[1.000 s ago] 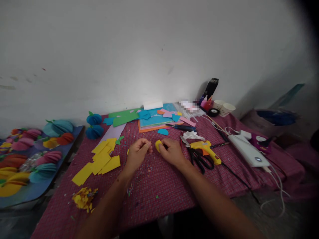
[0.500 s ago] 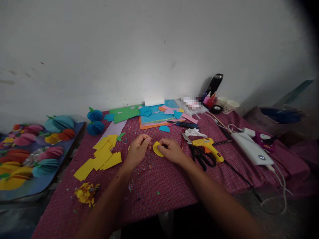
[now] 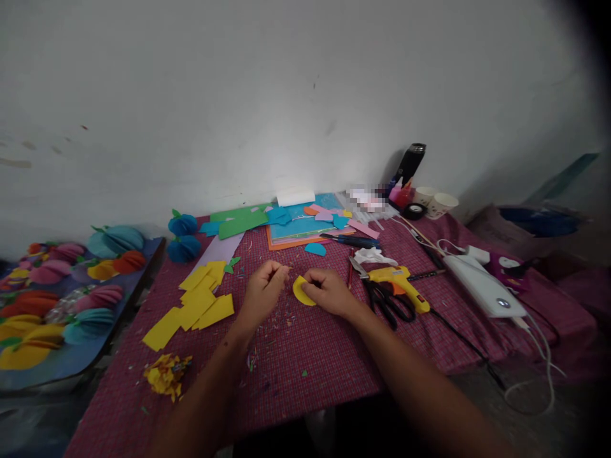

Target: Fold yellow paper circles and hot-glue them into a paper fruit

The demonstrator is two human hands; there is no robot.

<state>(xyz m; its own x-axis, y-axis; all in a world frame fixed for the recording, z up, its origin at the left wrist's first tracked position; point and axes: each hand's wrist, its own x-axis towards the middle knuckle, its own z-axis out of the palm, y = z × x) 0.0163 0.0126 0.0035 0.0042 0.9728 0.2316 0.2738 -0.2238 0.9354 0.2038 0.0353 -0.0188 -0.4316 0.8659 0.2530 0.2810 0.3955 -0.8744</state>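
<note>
Nearest the person, a crumpled heap of yellow scraps (image 3: pixel 165 375) lies on the red checked tabletop (image 3: pixel 296 356); further in, the left hand (image 3: pixel 261 294) rests curled with its fingers pressed together, whether on anything I cannot tell; just beside it the right hand (image 3: pixel 328 291) pinches a small yellow paper piece (image 3: pixel 300 291), rounded along one edge and lying flat on the cloth between the two hands; left of them lie flat yellow paper cut-outs (image 3: pixel 195 304); right of them, black scissors (image 3: pixel 387 300) and a yellow glue gun (image 3: pixel 398 283) touch each other; beyond, a blue paper scrap (image 3: pixel 315 249), then a stack of coloured sheets (image 3: pixel 298 226) by the wall.
</note>
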